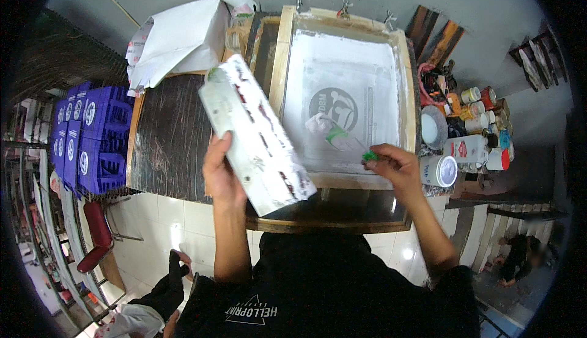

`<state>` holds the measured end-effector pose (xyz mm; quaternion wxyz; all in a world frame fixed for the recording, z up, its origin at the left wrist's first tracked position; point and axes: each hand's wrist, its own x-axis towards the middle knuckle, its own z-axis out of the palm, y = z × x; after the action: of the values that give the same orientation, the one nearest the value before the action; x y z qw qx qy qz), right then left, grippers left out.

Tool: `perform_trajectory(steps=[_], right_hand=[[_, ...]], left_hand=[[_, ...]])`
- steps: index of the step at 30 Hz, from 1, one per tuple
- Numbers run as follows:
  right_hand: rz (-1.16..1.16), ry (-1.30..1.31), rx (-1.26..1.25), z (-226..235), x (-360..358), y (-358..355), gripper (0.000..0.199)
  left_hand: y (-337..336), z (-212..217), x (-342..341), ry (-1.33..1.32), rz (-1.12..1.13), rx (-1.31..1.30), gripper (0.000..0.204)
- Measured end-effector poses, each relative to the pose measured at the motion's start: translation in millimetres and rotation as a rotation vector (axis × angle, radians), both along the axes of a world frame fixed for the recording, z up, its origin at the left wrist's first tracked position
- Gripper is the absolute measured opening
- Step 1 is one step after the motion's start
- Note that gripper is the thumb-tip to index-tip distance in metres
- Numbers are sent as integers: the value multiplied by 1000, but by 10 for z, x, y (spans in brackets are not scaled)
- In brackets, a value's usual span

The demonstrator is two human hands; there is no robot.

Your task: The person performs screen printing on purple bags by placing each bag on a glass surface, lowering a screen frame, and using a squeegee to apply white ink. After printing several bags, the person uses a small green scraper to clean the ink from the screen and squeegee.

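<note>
My left hand point(223, 165) is closed round the side of a wide, pale squeegee point(244, 148), held tilted over the table and the frame's left edge. Thick white ink and dark patches run along its right-hand edge. Between the fingers of my right hand point(396, 170) is the green handle of a small spatula point(342, 140), its clear blade pointing left. A lump of white ink point(318, 123) shows at the blade's tip. Below the spatula lies a wooden screen printing frame point(286, 63) with white mesh and a dark round print point(333, 107).
Metal clamps point(343, 9) line the frame's far edge. Ink tubs point(439, 171) and bottles crowd the right. White paper point(183, 38) lies at the table's point(171, 136) far left. Blue crates point(101, 133) and a red chair point(98, 240) stand left. Other people are at lower left and right.
</note>
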<state>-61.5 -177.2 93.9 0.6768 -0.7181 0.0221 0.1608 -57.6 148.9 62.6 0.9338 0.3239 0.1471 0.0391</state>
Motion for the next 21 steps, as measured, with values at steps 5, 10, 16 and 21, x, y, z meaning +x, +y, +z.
perform_trajectory(steps=[5,10,16,21], right_hand=[[-181,-454,163,-443,-231,298,32],[-241,-686,-72,-551,-296,15,32],[-366,-861,-458,-475,-552,-647,24],[-684,-662,-675,-432,-1070,-1606,25]], left_hand=[[-530,112,214,-42,-198,-273,44],[-791,246,311,-68,-271,-338,41],[-1136,313,398,-75,-352,-263,44],[-1527,650,810,-308,-440,39,50]])
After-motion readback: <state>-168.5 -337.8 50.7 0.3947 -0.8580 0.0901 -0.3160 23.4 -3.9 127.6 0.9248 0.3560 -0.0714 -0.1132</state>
